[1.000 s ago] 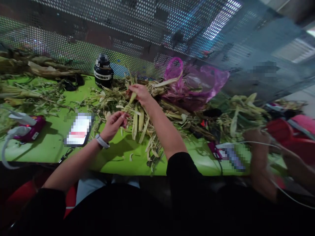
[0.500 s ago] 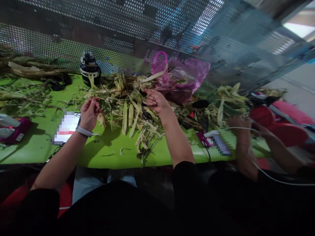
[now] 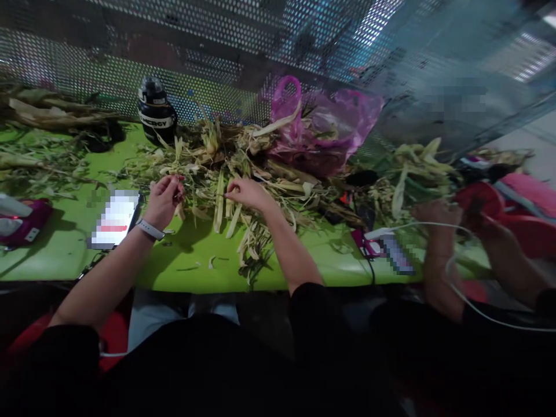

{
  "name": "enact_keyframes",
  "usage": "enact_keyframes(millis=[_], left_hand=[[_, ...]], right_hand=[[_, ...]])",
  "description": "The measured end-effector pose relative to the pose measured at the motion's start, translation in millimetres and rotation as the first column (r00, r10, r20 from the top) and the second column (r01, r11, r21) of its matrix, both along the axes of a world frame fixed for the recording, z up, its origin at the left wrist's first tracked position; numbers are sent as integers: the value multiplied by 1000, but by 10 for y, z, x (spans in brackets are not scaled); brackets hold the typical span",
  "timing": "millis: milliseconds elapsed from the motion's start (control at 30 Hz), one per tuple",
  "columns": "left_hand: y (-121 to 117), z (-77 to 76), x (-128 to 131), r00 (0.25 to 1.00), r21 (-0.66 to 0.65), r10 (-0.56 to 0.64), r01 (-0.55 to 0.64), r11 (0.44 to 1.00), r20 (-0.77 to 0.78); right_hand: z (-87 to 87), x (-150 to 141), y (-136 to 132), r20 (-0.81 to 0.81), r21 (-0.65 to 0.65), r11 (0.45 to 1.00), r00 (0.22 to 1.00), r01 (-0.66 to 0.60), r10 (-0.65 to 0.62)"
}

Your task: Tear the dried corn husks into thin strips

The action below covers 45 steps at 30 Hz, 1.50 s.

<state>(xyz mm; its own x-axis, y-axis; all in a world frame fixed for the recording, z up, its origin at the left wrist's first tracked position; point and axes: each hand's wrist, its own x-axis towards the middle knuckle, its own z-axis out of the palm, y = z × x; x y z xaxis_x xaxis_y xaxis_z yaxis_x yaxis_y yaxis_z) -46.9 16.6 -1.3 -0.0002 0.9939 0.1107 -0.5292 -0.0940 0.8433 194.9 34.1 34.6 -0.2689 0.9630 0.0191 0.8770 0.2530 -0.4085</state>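
Pale-green husks (image 3: 219, 204) are heaped toward back edge of table (image 3: 191, 275); left hand (image 3: 160, 202) is pinched closed, right hand (image 3: 251, 194) curled at husks, grip unclear.

The person's left hand (image 3: 163, 202), fingers bunched, is near a lit phone (image 3: 113, 220); the right hand (image 3: 247, 193) has its fingertips at pale strips (image 3: 218, 218) beside a dried plant heap (image 3: 211, 145) on a green table (image 3: 186, 278). Behind stand a dark bottle (image 3: 156, 116) and a pink bag (image 3: 334, 139).

Pale green strips (image 3: 218, 211) — long, narrow — jut from the leafy heap (image 3: 197, 171).
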Motion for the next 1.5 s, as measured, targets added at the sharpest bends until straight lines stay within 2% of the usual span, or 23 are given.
enact_keyframes(millis=[67,133,200,267,300,367,433,533,633,767,967,1167,1333,1500], left_hand=[[-9,-15,5,1000,-16,-14,14,1000,-8],[-20,-18,7,999,-42,-41,41,998,-10],[-37,-8,8,998,-72,-68,67,995,0],[-60,10,12,997,-109,-76,76,991,8],[-73,18,15,997,-131,-76,76,988,1],[-102,28,25,996,-180,-84,76,981,-35],[-124,20,35,991,-229,-112,92,969,-75],[-135,-14,43,984,-271,-150,118,955,-101],[-138,-23,47,978,-300,-151,102,948,-144],[-165,52,64,961,-382,-206,124,916,-182],[-192,160,71,952,-476,-279,190,859,-124],[-175,143,36,929,-498,-369,308,811,-25],[-151,96,7,912,-489,-398,391,780,95],[-152,72,8,907,-492,-411,401,773,92]], right_hand=[[-47,-38,22,99,-66,998,995,-1,8],[-120,-49,73,119,-89,996,993,0,11],[-194,-42,128,21,-115,993,999,-36,39],[-246,-40,158,-225,-185,976,972,-115,72],[-261,-49,160,-379,-230,960,923,-160,63],[-272,-94,137,-648,-316,919,761,-234,-29],[-265,-173,94,-795,-382,883,583,-273,-164],[-247,-316,25,-857,-463,832,394,-306,-332],[-245,-424,-21,-851,-513,797,307,-318,-425],[-288,-473,-41,-853,-512,799,299,-315,-429],[-338,-447,-21,-882,-421,863,346,-279,-319],[-351,-458,-14,-901,-324,928,360,-186,-242],[-362,-494,-41,-899,-338,921,356,-195,-254],[-379,-535,-77,-899,-334,928,350,-164,-262]])
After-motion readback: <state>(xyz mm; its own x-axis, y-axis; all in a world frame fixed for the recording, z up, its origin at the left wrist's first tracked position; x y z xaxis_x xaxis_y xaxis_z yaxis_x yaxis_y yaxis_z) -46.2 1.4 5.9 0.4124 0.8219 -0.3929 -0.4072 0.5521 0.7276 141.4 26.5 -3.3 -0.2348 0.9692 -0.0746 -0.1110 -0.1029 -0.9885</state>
